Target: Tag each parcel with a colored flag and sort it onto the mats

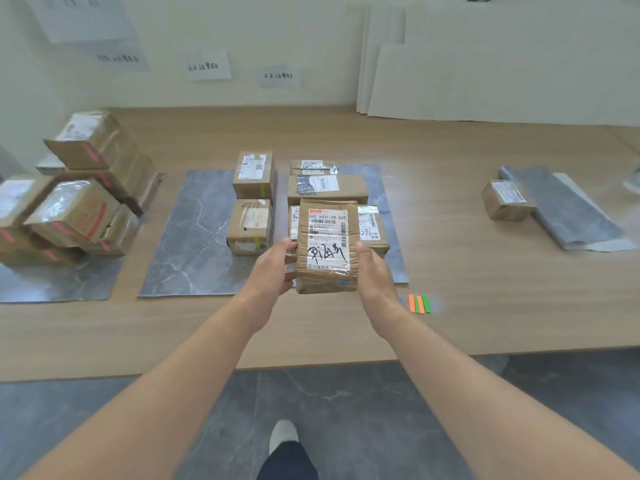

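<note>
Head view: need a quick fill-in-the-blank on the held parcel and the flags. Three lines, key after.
1. The parcel with handwriting on its label is gripped by ____ of the hands, the left hand and the right hand.
2. Among the flag strips on the table, the rightmost one is ____.
3. The lone parcel sits far to the ____ of the held one.

Missing words: both; green; right.
</note>
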Tool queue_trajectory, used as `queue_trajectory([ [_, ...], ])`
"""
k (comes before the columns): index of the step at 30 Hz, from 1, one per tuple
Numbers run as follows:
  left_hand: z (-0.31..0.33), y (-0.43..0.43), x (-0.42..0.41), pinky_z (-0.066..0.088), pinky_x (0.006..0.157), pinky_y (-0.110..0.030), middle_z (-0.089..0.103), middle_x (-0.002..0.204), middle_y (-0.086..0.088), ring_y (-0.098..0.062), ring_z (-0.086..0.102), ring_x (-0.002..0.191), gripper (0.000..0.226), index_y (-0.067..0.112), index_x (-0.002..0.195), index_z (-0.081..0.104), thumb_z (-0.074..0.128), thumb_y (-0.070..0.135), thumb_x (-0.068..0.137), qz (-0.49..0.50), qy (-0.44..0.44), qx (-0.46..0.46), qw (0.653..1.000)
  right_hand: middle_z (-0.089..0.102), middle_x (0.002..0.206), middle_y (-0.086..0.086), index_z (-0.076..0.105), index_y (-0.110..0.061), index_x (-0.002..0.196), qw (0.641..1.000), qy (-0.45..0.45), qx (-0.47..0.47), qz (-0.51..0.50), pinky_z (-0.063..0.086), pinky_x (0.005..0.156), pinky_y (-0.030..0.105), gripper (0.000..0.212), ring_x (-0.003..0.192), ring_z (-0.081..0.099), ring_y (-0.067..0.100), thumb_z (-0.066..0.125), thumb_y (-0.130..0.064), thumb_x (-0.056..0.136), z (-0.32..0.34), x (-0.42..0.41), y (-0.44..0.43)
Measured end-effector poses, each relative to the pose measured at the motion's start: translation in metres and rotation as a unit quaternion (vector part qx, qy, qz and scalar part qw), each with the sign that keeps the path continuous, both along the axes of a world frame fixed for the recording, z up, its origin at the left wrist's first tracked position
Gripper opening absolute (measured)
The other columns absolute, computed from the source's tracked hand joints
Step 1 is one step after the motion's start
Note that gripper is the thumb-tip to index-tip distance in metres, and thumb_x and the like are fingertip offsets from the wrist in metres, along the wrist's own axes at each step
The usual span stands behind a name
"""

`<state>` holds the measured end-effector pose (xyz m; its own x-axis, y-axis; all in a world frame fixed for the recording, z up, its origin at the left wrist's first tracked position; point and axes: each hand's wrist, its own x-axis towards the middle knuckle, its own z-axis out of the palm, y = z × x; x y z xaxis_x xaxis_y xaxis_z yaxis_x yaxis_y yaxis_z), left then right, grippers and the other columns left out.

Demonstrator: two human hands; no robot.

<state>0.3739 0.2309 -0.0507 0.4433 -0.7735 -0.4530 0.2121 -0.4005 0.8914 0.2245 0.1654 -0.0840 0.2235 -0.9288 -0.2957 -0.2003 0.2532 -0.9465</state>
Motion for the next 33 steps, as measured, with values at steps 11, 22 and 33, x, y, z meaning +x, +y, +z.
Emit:
queue_trajectory([
  [11,-0.031,-0.106,0.082,0.048,0.081,-0.026,0.07,0.102,0.008,-0.013,0.064,0.089,0.029,0.031,0.101,0.067,0.039,0.039,0.105,-0.034,0.015,-0.007,0.999,0.075,0.109,-0.011,0.073,-0.025,0.111,0.999,0.017,0.017,-0.042,0.048,0.096,0.031,0.047,0.11,0.065,0.01,0.033,-0.048,0.106,-0.024,0.076,-0.097],
  [22,-0.055,-0.161,0.114,0.052,0.09,-0.029,0.073,0.096,0.015,-0.013,0.067,0.102,0.03,0.03,0.103,0.067,0.038,0.038,0.105,-0.029,0.023,0.048,0.998,0.067,0.131,-0.011,0.061,-0.032,0.138,0.994,0.05,0.096,-0.029,0.039,0.115,0.042,0.078,0.127,0.057,0.014,0.025,-0.08,0.088,-0.056,0.111,-0.15],
  [33,-0.06,-0.167,0.101,0.048,0.096,-0.032,0.066,0.102,0.006,-0.014,0.063,0.1,0.026,0.028,0.099,0.059,0.035,0.036,0.108,0.022,0.045,0.078,0.996,0.061,0.142,-0.01,0.055,-0.035,0.144,0.988,0.035,0.134,0.067,0.032,0.12,0.05,0.122,0.137,0.051,0.018,0.02,-0.109,0.054,-0.061,0.104,-0.177],
])
